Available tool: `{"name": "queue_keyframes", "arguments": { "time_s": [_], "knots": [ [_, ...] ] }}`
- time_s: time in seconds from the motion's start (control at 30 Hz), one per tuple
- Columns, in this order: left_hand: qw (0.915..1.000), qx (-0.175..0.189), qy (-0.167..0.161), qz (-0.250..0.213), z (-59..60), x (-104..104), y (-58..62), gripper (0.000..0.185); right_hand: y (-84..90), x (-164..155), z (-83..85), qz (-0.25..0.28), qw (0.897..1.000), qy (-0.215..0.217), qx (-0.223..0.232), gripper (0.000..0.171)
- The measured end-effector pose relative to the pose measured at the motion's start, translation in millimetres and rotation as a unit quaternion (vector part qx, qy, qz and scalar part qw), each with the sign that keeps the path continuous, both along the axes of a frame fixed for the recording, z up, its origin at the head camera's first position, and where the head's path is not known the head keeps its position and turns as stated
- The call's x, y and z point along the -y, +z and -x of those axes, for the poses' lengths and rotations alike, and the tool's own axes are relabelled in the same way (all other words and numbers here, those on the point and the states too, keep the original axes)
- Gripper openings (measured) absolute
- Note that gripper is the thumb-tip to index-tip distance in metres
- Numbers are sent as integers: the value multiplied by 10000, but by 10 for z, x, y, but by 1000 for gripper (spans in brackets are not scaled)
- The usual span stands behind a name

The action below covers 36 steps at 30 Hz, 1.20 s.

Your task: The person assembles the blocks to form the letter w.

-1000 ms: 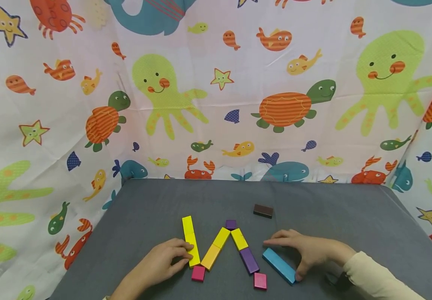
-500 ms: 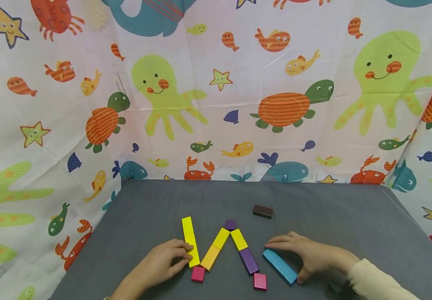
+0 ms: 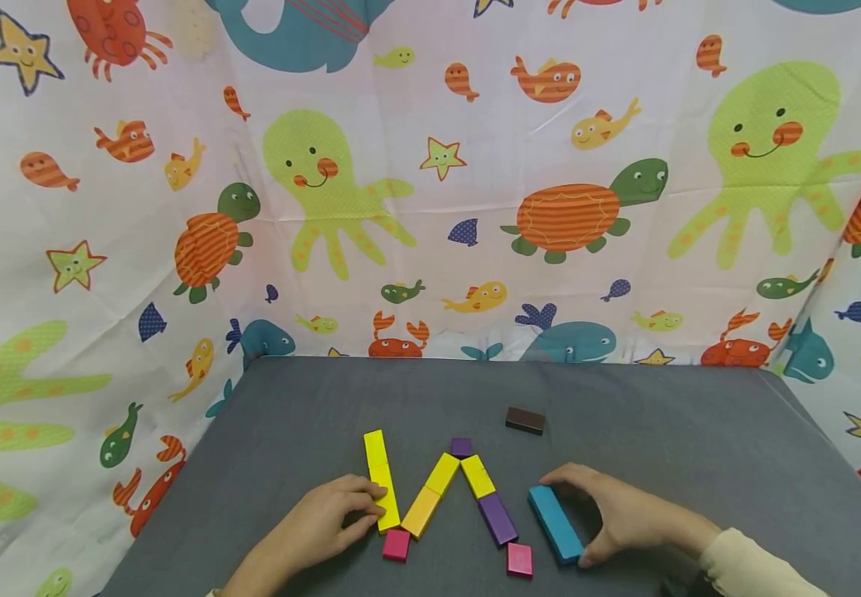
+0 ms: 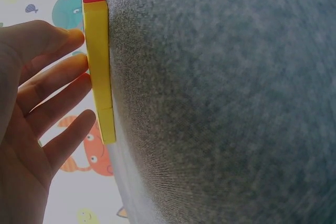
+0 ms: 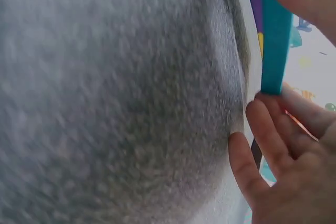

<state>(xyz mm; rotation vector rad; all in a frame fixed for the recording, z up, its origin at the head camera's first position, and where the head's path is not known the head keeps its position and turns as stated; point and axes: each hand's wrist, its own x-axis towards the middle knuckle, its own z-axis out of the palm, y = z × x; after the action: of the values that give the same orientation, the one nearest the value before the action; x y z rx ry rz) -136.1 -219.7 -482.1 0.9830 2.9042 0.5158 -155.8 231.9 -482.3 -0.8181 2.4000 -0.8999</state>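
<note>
In the head view my right hand [image 3: 625,510] holds a long blue block [image 3: 556,525] lengthwise, thumb at its near end and fingertips at its far end. The right wrist view shows the blue block [image 5: 275,40] spanned between thumb and fingers. My left hand [image 3: 333,518] rests beside a leaning line of yellow blocks [image 3: 380,481], fingertips against its left side. In the left wrist view those fingers are loosely extended, touching the yellow block [image 4: 98,56]. A red-pink block [image 3: 396,545] lies at the foot of this line, touching a slanted orange-yellow block [image 3: 420,512].
Right of the orange block, a small purple block [image 3: 461,448] tops the zigzag. A yellow block [image 3: 478,477], a longer purple block [image 3: 498,519] and a pink block [image 3: 519,560] run down from it. A dark brown block [image 3: 525,420] lies apart on the grey cloth [image 3: 669,423].
My right hand has turned the blue block to a steeper angle, and its fingertips have come onto the far end. The left hand and the other blocks have stayed in place.
</note>
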Motion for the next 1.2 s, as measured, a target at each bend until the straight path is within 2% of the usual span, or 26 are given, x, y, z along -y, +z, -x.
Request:
{"name": "queue_keyframes", "arguments": {
  "time_s": [0.13, 0.3, 0.5, 0.7, 0.97, 1.2],
  "knots": [
    [9999, 96, 61, 60, 13, -9, -8, 15, 9, 66, -60, -9, 9982, -533, -263, 81],
    [9998, 148, 96, 101, 22, -16, -9, 15, 3, 164, -149, -170, 9896, -1196, -788, 88],
    [9997, 168, 99, 130, 18, -13, 4, 15, -2, 297, -225, -693, 9779, -1803, -805, 91],
    [9999, 107, 62, 89, 7, 0, 13, 15, -12, 396, -258, -1129, 9619, -2339, -855, 96],
    [9999, 72, 50, 50, -3, -4, 10, 15, -41, 478, -279, -1612, 9478, -2528, -1084, 105],
    [9998, 166, 116, 89, 3, -9, 6, 15, -35, 498, -293, -1741, 9454, -2503, -1150, 108]
  ]
}}
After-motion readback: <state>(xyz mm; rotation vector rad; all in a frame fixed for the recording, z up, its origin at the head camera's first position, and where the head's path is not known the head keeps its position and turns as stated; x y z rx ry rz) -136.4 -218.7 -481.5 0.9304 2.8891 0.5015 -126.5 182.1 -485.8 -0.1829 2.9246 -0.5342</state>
